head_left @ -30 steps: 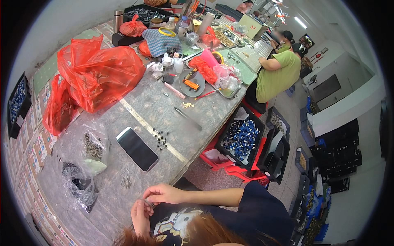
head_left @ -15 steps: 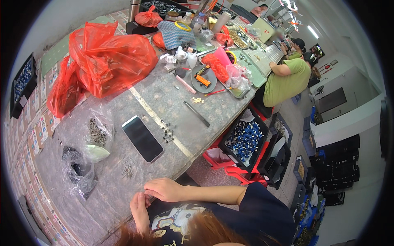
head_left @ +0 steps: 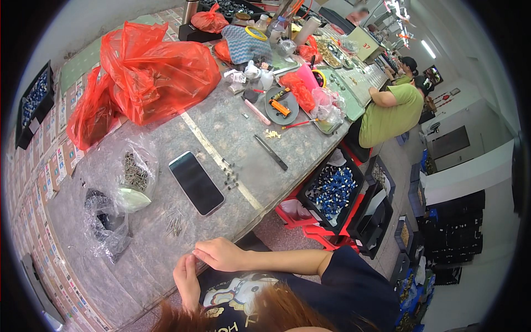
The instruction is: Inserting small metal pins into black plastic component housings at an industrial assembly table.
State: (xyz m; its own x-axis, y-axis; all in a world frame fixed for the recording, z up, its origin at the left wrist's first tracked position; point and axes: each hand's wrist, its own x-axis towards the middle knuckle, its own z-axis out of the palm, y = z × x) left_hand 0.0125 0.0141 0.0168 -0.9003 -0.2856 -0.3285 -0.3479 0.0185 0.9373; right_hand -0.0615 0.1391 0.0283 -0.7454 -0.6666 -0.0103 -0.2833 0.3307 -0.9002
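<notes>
Fingers (head_left: 206,247) of your right hand (head_left: 225,255) curl close together, meeting bunched fingers of left hand (head_left: 188,278) at near edge of tabletop (head_left: 149,276); cannot tell whether anything small is pinched between. Thin metal pins (head_left: 174,222) lie loose just in from that edge, close beyond your hands. Dark-screened phone (head_left: 197,183) lies beside pins, farther in. Small black pieces (head_left: 229,179) scatter by phone, along pale strip (head_left: 208,146). Clear bag (head_left: 150,174) of metal pins lies left of phone; dark slim tool (head_left: 271,152) rests farther along near edge.
</notes>
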